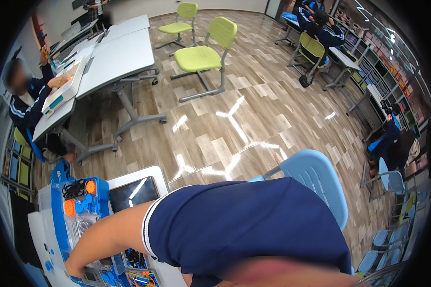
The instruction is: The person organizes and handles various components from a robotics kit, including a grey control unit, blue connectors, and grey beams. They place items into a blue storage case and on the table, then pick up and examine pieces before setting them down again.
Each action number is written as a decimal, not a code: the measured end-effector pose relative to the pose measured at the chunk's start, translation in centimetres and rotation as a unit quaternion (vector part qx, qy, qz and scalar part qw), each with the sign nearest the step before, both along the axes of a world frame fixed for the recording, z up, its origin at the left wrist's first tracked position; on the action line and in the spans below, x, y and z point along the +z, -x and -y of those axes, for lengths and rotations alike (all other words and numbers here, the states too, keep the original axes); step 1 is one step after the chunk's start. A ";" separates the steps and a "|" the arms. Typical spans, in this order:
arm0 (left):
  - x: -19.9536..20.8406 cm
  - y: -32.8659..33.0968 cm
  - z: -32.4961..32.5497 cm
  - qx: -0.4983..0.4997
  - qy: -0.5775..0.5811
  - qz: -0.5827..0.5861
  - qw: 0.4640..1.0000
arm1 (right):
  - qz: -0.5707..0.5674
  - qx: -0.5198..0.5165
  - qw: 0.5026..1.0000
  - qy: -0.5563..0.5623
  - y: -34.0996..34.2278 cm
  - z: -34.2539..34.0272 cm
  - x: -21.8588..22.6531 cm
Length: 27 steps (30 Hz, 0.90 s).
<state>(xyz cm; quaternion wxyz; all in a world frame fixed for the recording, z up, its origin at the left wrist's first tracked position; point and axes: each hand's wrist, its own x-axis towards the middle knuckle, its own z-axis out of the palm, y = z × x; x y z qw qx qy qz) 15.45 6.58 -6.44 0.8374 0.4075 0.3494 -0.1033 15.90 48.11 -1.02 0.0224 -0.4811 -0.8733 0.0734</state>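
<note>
My right arm, in a dark blue short sleeve, crosses the lower part of the view toward the left. My right hand (73, 268) is down at a blue sorting box (56, 210) of building parts, and its fingers are hidden. Around it are a grey device (92, 275), blue pieces (109, 277), black parts (135, 258) and coloured cables (142, 278). Farther up the box lie black cables (74, 190), an orange gear (69, 208) and clear bags (85, 222). A dark-screened tablet (134, 193) lies beside the box. My left hand does not show.
A light blue chair (316, 184) stands close by my sleeve. Beyond are two green chairs (198, 59) and a row of white tables (122, 48). A person (26, 103) sits at the left with a white tray (68, 85). Others sit at the right, near shelves.
</note>
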 end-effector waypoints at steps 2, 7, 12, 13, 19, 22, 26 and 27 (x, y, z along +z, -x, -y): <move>0.1 0.2 -0.1 0.003 0.002 -0.003 1.000 | -0.022 -0.018 1.000 -0.011 0.3 -0.4 -0.6; 0.2 0.5 -0.2 0.004 -0.002 -0.005 1.000 | -0.107 -0.122 0.986 0.036 0.3 -0.2 -0.2; 0.3 0.8 -0.5 0.007 -0.003 -0.011 1.000 | -0.121 -0.142 0.981 0.056 0.5 0.0 0.4; 0.3 0.9 -0.5 0.008 -0.004 -0.012 1.000 | -0.127 -0.152 0.978 0.069 0.5 -0.1 0.5; 0.5 1.2 -0.8 0.012 -0.005 -0.015 1.000 | -0.082 -0.140 0.985 0.061 0.8 -0.5 0.5; 0.5 1.2 -0.9 0.015 -0.005 -0.014 1.000 | -0.080 -0.128 0.987 0.049 0.9 -0.3 0.6; 0.7 1.6 -1.0 0.026 -0.003 -0.012 1.000 | -0.140 -0.149 0.979 0.006 0.9 0.7 0.1; 0.8 1.8 -1.0 0.033 -0.003 -0.010 0.999 | -0.175 -0.155 0.972 0.016 0.8 1.0 -0.2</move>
